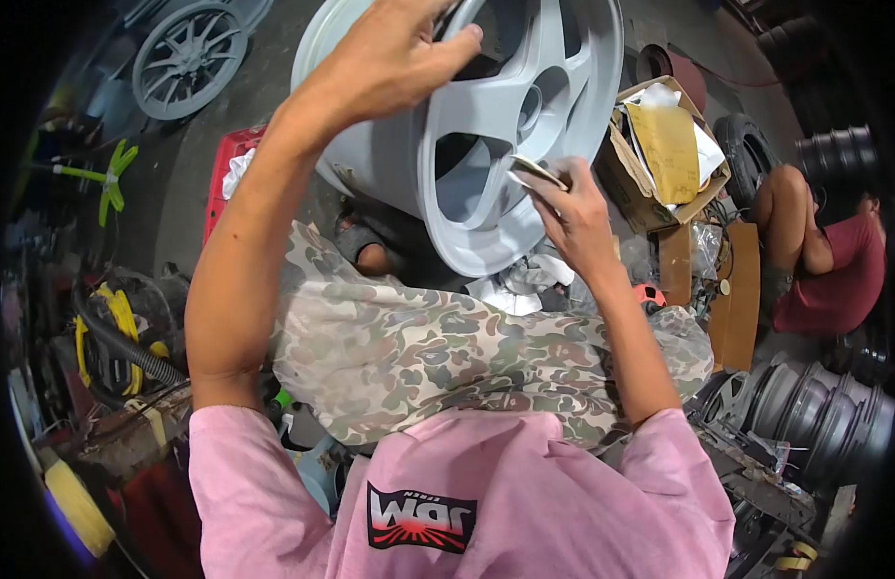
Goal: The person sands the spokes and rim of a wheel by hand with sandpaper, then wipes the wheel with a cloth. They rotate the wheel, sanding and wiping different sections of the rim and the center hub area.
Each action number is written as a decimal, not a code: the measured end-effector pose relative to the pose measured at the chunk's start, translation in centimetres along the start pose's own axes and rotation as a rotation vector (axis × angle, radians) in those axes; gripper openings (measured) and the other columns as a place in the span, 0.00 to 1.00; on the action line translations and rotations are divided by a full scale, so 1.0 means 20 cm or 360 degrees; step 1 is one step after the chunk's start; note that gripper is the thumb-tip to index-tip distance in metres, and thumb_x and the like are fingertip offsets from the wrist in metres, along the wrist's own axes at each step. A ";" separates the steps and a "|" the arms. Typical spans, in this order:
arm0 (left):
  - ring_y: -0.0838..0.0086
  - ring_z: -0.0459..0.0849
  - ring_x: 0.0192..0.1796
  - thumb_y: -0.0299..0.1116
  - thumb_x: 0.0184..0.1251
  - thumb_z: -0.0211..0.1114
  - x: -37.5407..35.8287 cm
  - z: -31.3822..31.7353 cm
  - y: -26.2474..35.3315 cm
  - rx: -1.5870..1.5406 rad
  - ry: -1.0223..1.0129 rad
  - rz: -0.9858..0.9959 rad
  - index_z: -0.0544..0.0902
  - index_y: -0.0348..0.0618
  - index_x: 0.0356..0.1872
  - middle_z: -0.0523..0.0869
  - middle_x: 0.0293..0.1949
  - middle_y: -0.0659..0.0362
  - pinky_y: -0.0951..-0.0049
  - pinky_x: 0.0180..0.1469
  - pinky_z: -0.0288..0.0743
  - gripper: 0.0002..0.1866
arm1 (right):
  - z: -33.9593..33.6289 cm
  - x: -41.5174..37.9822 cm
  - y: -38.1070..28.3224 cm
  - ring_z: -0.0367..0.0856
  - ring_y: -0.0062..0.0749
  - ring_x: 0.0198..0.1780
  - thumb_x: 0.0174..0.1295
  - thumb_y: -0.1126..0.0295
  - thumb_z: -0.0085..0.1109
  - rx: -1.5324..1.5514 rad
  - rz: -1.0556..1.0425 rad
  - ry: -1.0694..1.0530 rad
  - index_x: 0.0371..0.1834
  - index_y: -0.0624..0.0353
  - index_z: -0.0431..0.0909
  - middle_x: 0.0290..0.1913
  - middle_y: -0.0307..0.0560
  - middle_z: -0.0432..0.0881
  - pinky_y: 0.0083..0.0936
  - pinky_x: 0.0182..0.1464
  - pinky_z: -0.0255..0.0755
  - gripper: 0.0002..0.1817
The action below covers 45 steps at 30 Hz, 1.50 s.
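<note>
A pale grey spoked wheel rim (467, 111) stands tilted in front of me, above my lap in camouflage cloth (447, 338). My left hand (399, 63) grips its upper left edge, thumb stretched across the face and fingertips partly hidden. Between the thumb and fingers of my right hand (573, 212) is a folded piece of sandpaper (539, 174), held close over the lower right spokes. Crumpled white cloth (525, 285) lies under the rim's lower edge.
To the right, a cardboard box (641, 203) holds papers and a yellow-brown sheet (665, 145). Another person (834, 261) sits beyond it, near a tyre (745, 145). Stacked rims (819, 415) stand at lower right. A red crate (221, 183) and another spoked wheel (190, 60) are at left.
</note>
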<state>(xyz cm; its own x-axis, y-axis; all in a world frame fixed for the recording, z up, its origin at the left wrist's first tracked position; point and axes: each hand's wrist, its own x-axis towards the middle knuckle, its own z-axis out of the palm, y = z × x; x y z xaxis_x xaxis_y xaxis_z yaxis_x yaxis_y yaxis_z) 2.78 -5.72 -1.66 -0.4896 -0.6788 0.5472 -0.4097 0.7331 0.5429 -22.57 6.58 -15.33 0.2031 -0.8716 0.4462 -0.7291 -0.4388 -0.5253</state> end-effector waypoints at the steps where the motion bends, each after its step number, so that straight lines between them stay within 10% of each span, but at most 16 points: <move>1: 0.50 0.82 0.60 0.31 0.67 0.63 0.02 -0.01 -0.08 0.0050 0.0046 0.0201 0.76 0.29 0.64 0.83 0.57 0.38 0.59 0.67 0.71 0.26 | 0.03 0.04 0.00 0.77 0.41 0.41 0.57 0.73 0.70 -0.0183 -0.0238 -0.0107 0.55 0.51 0.87 0.41 0.50 0.73 0.34 0.43 0.74 0.20; 7: 0.65 0.81 0.60 0.31 0.70 0.63 0.03 -0.16 -0.25 -0.0274 0.0002 0.0044 0.77 0.33 0.66 0.83 0.58 0.48 0.65 0.65 0.72 0.25 | 0.09 0.26 0.03 0.76 0.39 0.44 0.63 0.60 0.66 -0.0489 -0.0791 -0.0532 0.60 0.45 0.87 0.43 0.45 0.72 0.36 0.49 0.74 0.21; 12: 0.68 0.80 0.59 0.33 0.72 0.63 0.00 -0.24 -0.43 -0.0333 0.0084 -0.0121 0.77 0.37 0.68 0.84 0.57 0.52 0.66 0.63 0.73 0.25 | 0.20 0.23 -0.04 0.77 0.37 0.48 0.71 0.55 0.60 -0.0367 -0.0931 -0.0700 0.48 0.59 0.87 0.44 0.45 0.74 0.36 0.51 0.73 0.18; 20: 0.59 0.86 0.56 0.38 0.72 0.65 -0.01 -0.33 -0.57 0.0145 0.0291 -0.0073 0.84 0.34 0.58 0.88 0.53 0.44 0.63 0.60 0.76 0.20 | 0.21 0.50 -0.07 0.76 0.34 0.47 0.70 0.57 0.60 -0.0725 -0.0869 -0.0503 0.30 0.58 0.85 0.46 0.42 0.75 0.35 0.46 0.73 0.17; 30: 0.52 0.88 0.53 0.41 0.75 0.55 -0.07 -0.30 -0.70 0.0268 0.0590 -0.0476 0.85 0.36 0.55 0.90 0.48 0.42 0.60 0.58 0.77 0.20 | 0.27 0.59 -0.14 0.75 0.34 0.51 0.70 0.57 0.58 -0.0721 -0.1034 -0.0541 0.33 0.59 0.86 0.47 0.43 0.75 0.34 0.50 0.72 0.17; 35: 0.52 0.88 0.53 0.40 0.75 0.56 -0.08 -0.28 -0.62 0.0169 0.0621 -0.0502 0.85 0.35 0.54 0.89 0.48 0.41 0.60 0.57 0.77 0.20 | 0.31 0.35 -0.24 0.80 0.40 0.46 0.75 0.57 0.53 -0.0003 -0.0525 -0.0613 0.32 0.63 0.88 0.46 0.51 0.79 0.40 0.50 0.74 0.22; 37: 0.52 0.88 0.53 0.40 0.75 0.56 -0.07 -0.25 -0.64 0.0179 0.0643 -0.0381 0.85 0.34 0.53 0.89 0.47 0.41 0.60 0.57 0.78 0.20 | 0.21 0.43 -0.21 0.80 0.45 0.42 0.75 0.60 0.53 0.0719 0.0696 -0.1117 0.38 0.65 0.88 0.45 0.55 0.78 0.43 0.50 0.75 0.20; 40: 0.50 0.88 0.52 0.39 0.75 0.56 -0.06 -0.25 -0.62 0.0207 0.0667 -0.0330 0.85 0.34 0.53 0.89 0.47 0.41 0.59 0.56 0.78 0.19 | 0.20 0.44 -0.19 0.78 0.45 0.40 0.74 0.61 0.57 0.0272 -0.0204 -0.0479 0.40 0.65 0.87 0.42 0.55 0.76 0.42 0.49 0.74 0.17; 45: 0.48 0.88 0.52 0.38 0.75 0.57 -0.07 -0.25 -0.59 0.0247 0.0717 -0.0352 0.85 0.33 0.52 0.89 0.47 0.40 0.58 0.56 0.78 0.19 | 0.31 0.32 -0.19 0.77 0.44 0.48 0.61 0.64 0.67 -0.0260 -0.0629 -0.0523 0.28 0.66 0.81 0.43 0.49 0.75 0.40 0.51 0.72 0.14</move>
<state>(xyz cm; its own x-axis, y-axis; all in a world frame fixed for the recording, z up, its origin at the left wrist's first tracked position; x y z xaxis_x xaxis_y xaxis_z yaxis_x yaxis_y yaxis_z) 12.15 -13.58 -5.65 -0.0131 -0.7437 0.6684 -0.5918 0.5446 0.5944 -14.38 1.34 -14.98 0.6573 -0.6810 0.3227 -0.6425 -0.7302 -0.2322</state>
